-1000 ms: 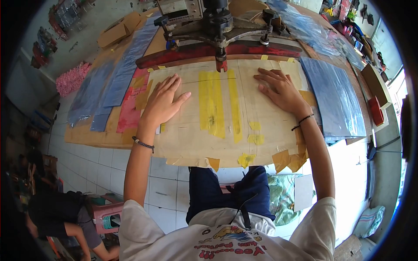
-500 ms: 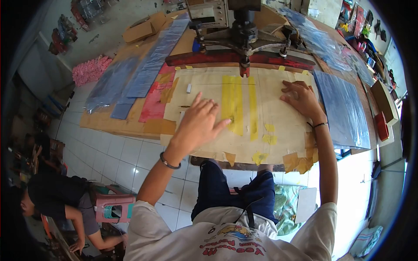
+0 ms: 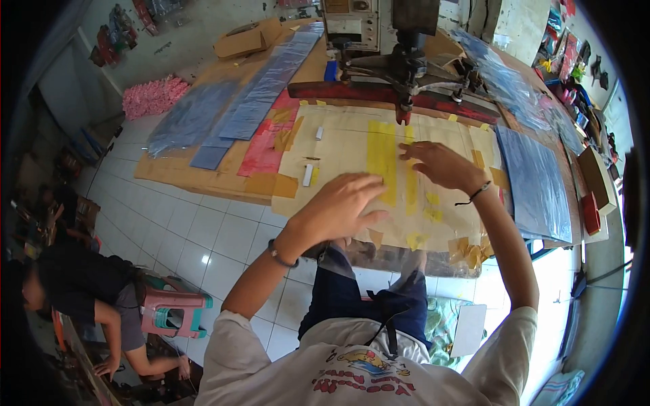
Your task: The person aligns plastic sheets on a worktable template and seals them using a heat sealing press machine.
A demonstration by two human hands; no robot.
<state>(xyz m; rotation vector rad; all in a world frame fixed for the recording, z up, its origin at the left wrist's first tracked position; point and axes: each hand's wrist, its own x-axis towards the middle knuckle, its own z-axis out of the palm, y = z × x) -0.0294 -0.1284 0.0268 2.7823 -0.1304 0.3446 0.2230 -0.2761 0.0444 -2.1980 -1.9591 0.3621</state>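
Observation:
My left hand is over the near left part of a cream work sheet, slightly blurred, fingers stretched out and thumb apart. No object shows in it. My right hand is over the right half of the sheet, fingers loosely bent and apart, its fingertips near the yellow tape strips. Whether either hand touches the sheet I cannot tell. Two small white blocks, a near one and a far one, lie at the sheet's left. Beyond the hands is a press head with a red bar.
Blue plastic-wrapped sheets lie in a left stack and a right stack. A cardboard box sits at the back. On the left, a co-worker bends beside a pink and green stool. A red container stands far right.
My right hand has moved left from the sheet's right edge to the yellow strips. My left hand has moved nearer to me, uncovering the near white block. The whole view has shifted slightly.

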